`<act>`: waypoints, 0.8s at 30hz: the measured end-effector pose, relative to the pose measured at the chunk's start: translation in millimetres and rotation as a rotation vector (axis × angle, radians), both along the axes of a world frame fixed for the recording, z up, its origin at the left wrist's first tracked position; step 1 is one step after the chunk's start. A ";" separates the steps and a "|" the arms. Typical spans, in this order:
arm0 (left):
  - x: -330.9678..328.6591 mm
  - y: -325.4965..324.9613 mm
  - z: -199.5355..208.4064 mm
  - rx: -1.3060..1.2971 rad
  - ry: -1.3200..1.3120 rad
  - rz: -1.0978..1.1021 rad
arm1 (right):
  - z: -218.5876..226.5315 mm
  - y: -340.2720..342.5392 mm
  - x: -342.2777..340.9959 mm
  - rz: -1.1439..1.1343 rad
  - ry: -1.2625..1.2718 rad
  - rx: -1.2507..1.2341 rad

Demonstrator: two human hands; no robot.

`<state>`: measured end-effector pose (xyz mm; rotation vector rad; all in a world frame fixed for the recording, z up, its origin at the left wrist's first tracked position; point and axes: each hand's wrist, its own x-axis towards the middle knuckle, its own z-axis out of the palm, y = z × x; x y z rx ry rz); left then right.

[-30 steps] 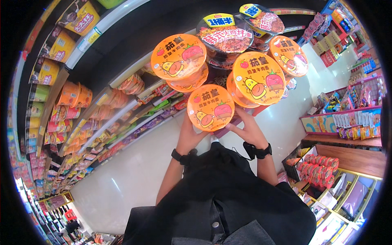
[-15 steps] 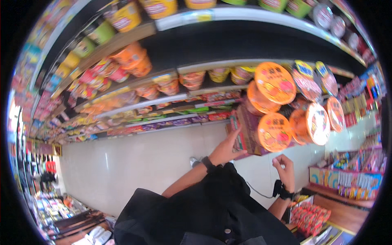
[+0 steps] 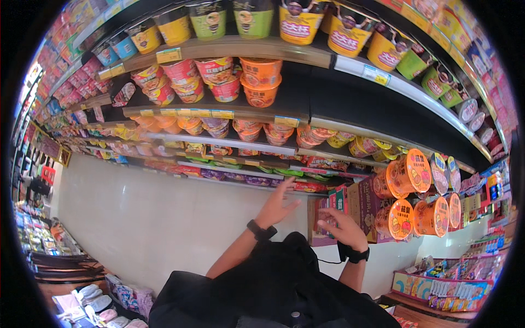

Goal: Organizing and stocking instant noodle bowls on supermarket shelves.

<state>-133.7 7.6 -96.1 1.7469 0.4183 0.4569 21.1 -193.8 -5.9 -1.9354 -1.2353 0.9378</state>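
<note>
My left hand is raised over the floor in front of the lower shelves, empty, its fingers spread. My right hand is close to a brown cardboard carton, fingers loosely apart and nothing seen in them. Whether it touches the boxes behind it, I cannot tell. Orange-lidded instant noodle cups stand in a cluster to the right of the carton, some stacked. Two orange noodle cups stand one on the other on the shelf ahead, beside stacked red-and-yellow noodle cups.
A long rack shelf holds yellow and green cups above, and lower tiers carry noodle bowls and bagged packets. A display bin of small packets stands at the right. Lower left is a stand with slippers. Pale tiled floor runs between.
The view has swung left, so the carton and cup cluster sit farther right. My left hand has come away from the carton. My right hand has moved to the carton's left side, its fingers opening.
</note>
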 end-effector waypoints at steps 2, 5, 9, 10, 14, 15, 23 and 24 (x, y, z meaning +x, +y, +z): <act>-8.1 18.8 7.5 -0.038 -0.032 0.092 | -2.0 25.7 -4.1 0.042 0.032 0.072; -17.8 45.7 22.4 -0.070 -0.062 0.185 | 17.3 68.3 -7.3 0.130 0.040 0.108; -27.1 87.5 25.1 0.022 -0.146 0.290 | 21.7 116.1 -0.7 0.229 -0.041 0.161; -26.8 95.8 33.4 0.006 -0.144 0.313 | 19.7 127.9 3.4 0.226 -0.037 0.163; -17.4 128.0 36.4 -0.015 -0.209 0.388 | 13.4 173.7 20.9 0.219 0.037 0.342; -14.5 136.7 38.2 0.000 -0.200 0.393 | 12.7 185.0 26.0 0.193 0.041 0.372; 34.6 194.5 88.5 0.089 -0.172 0.463 | 14.1 258.9 68.8 0.003 0.212 0.528; 41.6 200.8 96.7 0.143 -0.185 0.486 | 10.6 267.4 76.6 0.020 0.195 0.556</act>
